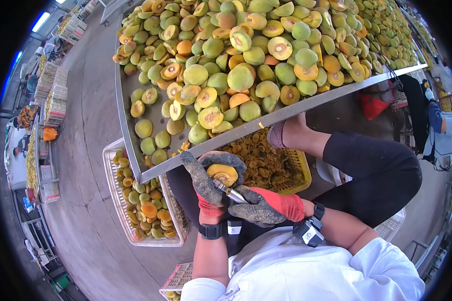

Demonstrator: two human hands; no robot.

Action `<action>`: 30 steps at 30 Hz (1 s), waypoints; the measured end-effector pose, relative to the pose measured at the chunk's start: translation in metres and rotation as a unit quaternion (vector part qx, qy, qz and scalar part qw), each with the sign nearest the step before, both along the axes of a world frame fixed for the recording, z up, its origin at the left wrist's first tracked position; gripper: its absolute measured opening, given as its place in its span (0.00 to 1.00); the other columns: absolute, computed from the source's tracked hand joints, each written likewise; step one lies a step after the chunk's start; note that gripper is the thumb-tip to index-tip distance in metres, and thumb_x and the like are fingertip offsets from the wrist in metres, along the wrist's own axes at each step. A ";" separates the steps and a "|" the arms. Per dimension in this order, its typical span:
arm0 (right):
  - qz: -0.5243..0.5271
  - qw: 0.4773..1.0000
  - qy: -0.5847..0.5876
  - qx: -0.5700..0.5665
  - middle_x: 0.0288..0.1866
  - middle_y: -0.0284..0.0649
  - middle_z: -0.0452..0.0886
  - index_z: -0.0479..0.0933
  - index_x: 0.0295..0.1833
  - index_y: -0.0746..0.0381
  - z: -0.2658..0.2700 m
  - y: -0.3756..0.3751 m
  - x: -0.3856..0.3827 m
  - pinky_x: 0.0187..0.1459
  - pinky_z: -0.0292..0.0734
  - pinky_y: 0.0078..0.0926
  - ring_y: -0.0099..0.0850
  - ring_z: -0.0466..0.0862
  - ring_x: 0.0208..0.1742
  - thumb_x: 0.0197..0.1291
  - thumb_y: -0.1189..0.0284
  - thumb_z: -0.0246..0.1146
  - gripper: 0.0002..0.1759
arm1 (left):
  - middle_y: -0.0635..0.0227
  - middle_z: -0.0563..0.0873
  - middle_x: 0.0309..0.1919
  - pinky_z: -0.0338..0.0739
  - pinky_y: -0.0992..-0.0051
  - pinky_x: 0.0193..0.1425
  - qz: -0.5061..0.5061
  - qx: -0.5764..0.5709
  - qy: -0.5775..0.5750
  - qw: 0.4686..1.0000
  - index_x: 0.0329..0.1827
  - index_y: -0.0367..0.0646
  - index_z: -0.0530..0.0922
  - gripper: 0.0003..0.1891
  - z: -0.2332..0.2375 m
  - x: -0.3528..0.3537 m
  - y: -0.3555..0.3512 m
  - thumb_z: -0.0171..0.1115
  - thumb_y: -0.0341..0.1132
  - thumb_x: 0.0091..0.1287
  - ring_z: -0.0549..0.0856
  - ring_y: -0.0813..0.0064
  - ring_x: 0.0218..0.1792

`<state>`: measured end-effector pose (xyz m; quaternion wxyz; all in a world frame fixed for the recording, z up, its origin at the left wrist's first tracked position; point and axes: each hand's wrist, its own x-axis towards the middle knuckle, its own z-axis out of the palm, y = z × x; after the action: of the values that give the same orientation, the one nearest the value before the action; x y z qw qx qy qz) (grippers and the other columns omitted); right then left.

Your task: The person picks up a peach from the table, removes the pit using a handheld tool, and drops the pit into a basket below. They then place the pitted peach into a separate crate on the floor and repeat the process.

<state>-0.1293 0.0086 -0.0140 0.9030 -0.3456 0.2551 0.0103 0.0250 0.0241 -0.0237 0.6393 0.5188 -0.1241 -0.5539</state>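
My left hand (209, 176), in a red glove with a dirty grey coating, is wrapped round a peach half (222, 174), cut face up. A short silver metal hand tool (230, 192) is gripped in my right hand (263, 204), gloved the same way. The tool's front end meets the edge of the cut face; its exact tip shape is too small to make out. Both hands are close together just below the metal table's front edge (206, 147). Over my hands, on the table, lies a big heap of green and yellow peach halves (241, 78), several with stones showing.
Below the table is a yellow crate (302, 173) holding brownish fruit scraps (258, 163). A white crate (158, 240) of peach halves stands at the left, with another crate (178, 278) nearer me. My bent leg (371, 170) is at right. Another person (439, 125) works far right.
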 end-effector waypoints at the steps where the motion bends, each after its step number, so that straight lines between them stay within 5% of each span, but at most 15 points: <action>1: 0.004 1.000 0.011 -0.029 0.23 0.21 0.68 0.72 0.52 0.53 0.000 -0.003 0.001 0.16 0.56 0.14 0.12 0.66 0.18 0.67 0.61 0.61 0.13 | 0.59 0.84 0.23 0.78 0.75 0.22 0.023 -0.006 0.013 1.000 0.34 0.39 0.79 0.42 0.004 -0.001 -0.001 0.34 0.74 0.66 0.82 0.69 0.20; 5: 0.046 0.996 0.053 -0.051 0.22 0.23 0.67 0.72 0.51 0.54 0.020 -0.022 -0.005 0.17 0.56 0.16 0.13 0.64 0.17 0.66 0.61 0.62 0.14 | 0.57 0.84 0.23 0.80 0.71 0.27 -0.074 -0.118 -0.133 0.981 0.33 0.36 0.79 0.42 -0.006 0.012 0.001 0.35 0.72 0.67 0.83 0.66 0.21; 9: 0.013 1.000 -0.004 0.024 0.21 0.23 0.67 0.72 0.51 0.55 0.007 -0.010 -0.007 0.15 0.55 0.15 0.14 0.64 0.16 0.66 0.60 0.62 0.14 | 0.56 0.85 0.27 0.82 0.70 0.36 -0.145 -0.071 -0.069 0.984 0.36 0.32 0.80 0.46 -0.002 0.018 0.004 0.31 0.73 0.67 0.85 0.64 0.27; 13: -0.014 0.999 -0.008 0.034 0.21 0.24 0.68 0.73 0.51 0.54 0.002 -0.003 -0.005 0.14 0.54 0.14 0.13 0.65 0.16 0.66 0.60 0.62 0.13 | 0.56 0.86 0.28 0.82 0.72 0.33 -0.051 -0.064 -0.061 0.995 0.38 0.34 0.79 0.45 -0.008 0.001 0.004 0.32 0.73 0.67 0.85 0.65 0.26; 22: -0.024 0.999 -0.022 0.001 0.26 0.23 0.72 0.73 0.52 0.55 0.002 -0.004 -0.005 0.17 0.57 0.13 0.11 0.66 0.19 0.67 0.62 0.62 0.13 | 0.57 0.85 0.26 0.80 0.78 0.22 -0.030 0.024 -0.008 0.999 0.38 0.38 0.78 0.40 0.008 -0.007 -0.005 0.37 0.72 0.67 0.83 0.71 0.21; 27: -0.009 1.000 -0.003 -0.015 0.22 0.22 0.68 0.72 0.48 0.54 0.018 -0.009 -0.008 0.16 0.55 0.15 0.13 0.63 0.16 0.67 0.62 0.62 0.10 | 0.57 0.85 0.29 0.81 0.75 0.26 0.058 -0.059 -0.023 0.996 0.43 0.37 0.77 0.39 -0.002 0.003 -0.018 0.37 0.69 0.69 0.83 0.70 0.23; 29: 0.009 0.990 0.134 -0.051 0.23 0.22 0.68 0.71 0.46 0.54 0.029 -0.018 -0.010 0.16 0.57 0.14 0.12 0.64 0.16 0.67 0.62 0.62 0.10 | 0.59 0.84 0.30 0.81 0.76 0.27 0.099 -0.021 -0.137 0.985 0.44 0.36 0.76 0.40 0.005 0.008 -0.021 0.27 0.67 0.72 0.84 0.68 0.24; 30: -0.022 0.997 0.071 -0.020 0.25 0.23 0.70 0.71 0.45 0.55 0.021 -0.015 -0.010 0.16 0.61 0.16 0.14 0.65 0.15 0.66 0.63 0.62 0.10 | 0.59 0.85 0.32 0.81 0.76 0.29 0.107 -0.021 -0.189 0.976 0.46 0.36 0.76 0.39 -0.005 0.016 -0.021 0.26 0.65 0.73 0.84 0.68 0.26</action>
<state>-0.1395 -0.0066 0.0071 0.8754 -0.3566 0.3263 0.0097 0.0409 0.0030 -0.0290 0.6704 0.6109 -0.1983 -0.3715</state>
